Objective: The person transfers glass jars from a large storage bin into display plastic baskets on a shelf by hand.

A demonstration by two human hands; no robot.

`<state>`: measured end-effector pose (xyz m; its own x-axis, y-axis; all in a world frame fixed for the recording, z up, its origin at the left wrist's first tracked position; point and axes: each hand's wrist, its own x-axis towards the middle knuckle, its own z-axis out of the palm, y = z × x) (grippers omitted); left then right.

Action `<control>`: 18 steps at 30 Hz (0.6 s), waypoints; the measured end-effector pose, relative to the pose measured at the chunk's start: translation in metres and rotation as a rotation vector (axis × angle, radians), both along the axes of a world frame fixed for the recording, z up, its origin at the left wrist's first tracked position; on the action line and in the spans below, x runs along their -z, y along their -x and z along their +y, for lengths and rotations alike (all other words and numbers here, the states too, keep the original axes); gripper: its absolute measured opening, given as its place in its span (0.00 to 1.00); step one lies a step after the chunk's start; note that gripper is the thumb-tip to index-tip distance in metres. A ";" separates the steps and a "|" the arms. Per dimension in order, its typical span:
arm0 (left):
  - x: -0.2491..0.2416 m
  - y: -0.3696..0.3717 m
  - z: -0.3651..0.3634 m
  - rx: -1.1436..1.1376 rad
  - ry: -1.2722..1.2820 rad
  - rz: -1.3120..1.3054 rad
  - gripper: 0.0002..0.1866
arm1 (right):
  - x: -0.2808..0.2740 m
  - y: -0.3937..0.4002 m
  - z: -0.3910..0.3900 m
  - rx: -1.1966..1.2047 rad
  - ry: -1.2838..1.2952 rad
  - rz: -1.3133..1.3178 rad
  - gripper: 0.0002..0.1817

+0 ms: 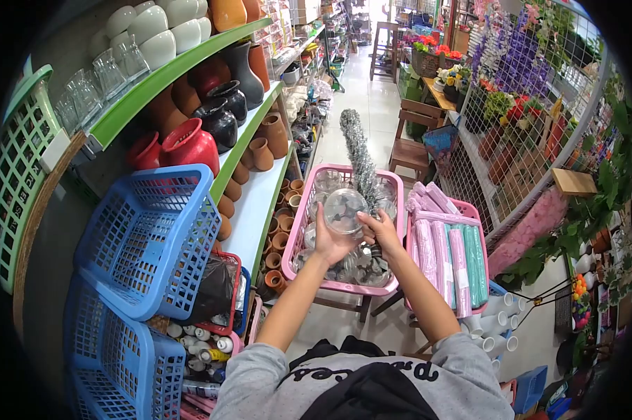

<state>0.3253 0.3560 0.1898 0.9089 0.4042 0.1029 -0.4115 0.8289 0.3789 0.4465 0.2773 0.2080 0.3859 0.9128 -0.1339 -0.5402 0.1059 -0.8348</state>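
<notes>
A clear, round, bowl-like vessel [344, 212] is held up over a pink basket [314, 183]. My left hand [332, 242] cups it from the left and below, fingers wrapped round its side. My right hand [381, 232] is closed at its right edge, thumb and fingers pressed against it. A strip of silvery tinsel [360, 150], brush-like, rises from behind my right hand and leans away. Whether those fingers also grip its lower end is hidden. Under both hands, several clear glass-like pieces [372, 271] fill the basket.
To the right, another pink basket [482, 241] holds pink and green wrapped rolls [463, 269]. Stacked blue baskets [148, 241] and green-edged shelves [249, 164] with pots stand left. A wooden chair [408, 143] and wire mesh rack [484, 175] border the aisle [368, 91] ahead.
</notes>
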 end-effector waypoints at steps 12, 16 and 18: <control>-0.021 -0.018 -0.002 -0.166 0.043 0.134 0.37 | -0.001 -0.019 -0.014 0.218 0.194 -0.907 0.30; -0.012 -0.019 0.011 -0.164 0.021 0.122 0.37 | -0.022 -0.004 -0.048 0.344 0.095 -1.055 0.14; -0.014 -0.019 0.018 -0.186 0.022 0.136 0.36 | -0.015 0.001 -0.065 0.289 0.095 -1.207 0.19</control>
